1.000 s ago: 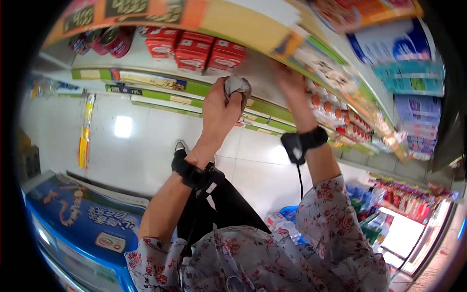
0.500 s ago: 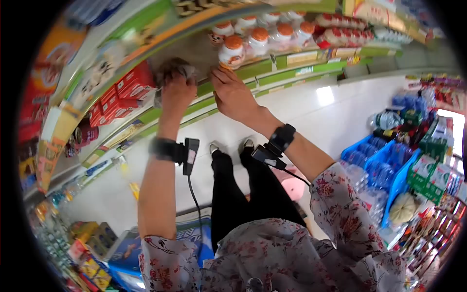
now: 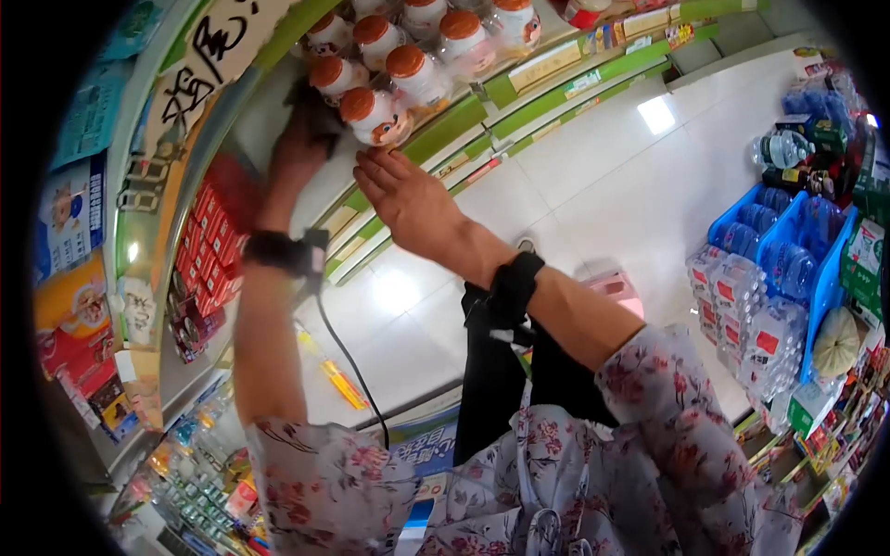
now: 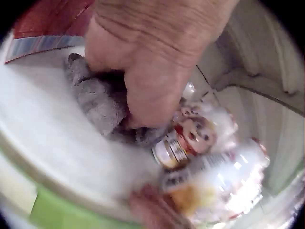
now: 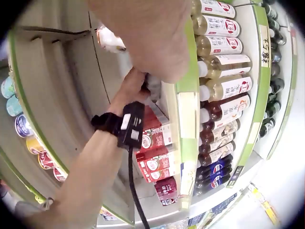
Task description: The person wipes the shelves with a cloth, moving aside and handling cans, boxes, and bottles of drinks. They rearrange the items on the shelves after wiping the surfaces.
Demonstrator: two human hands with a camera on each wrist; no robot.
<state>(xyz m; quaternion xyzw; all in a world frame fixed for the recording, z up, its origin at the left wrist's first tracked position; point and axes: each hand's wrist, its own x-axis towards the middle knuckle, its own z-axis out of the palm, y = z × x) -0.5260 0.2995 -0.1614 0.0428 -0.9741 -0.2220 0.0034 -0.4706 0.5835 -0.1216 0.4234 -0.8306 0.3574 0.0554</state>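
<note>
My left hand (image 3: 298,153) reaches deep onto the shelf (image 4: 43,119) and grips a crumpled grey cloth (image 4: 97,102), which lies against the white shelf surface. In the left wrist view the knuckles of that hand cover part of the cloth. Beside it stand white bottles with orange caps (image 3: 373,113) and a cartoon face, wrapped in clear film. My right hand (image 3: 413,208) is at the shelf's front edge, its fingers extended and fingertips right at the nearest bottle. In the right wrist view this hand looms large and blurred at the top.
Red cartons (image 3: 209,246) stand on the shelf to the left of my left hand. A shelf board with a handwritten sign (image 3: 209,56) overhangs my left arm. Bottled drinks (image 5: 224,67) line another shelf. Blue crates (image 3: 788,250) and packs of bottled water (image 3: 751,310) stand on the floor at right.
My left hand has gone from the red cartons' edge further in beside the capped bottles with the cloth. The right hand stays by the front bottle. Earlier the cloth was in front of the cartons.
</note>
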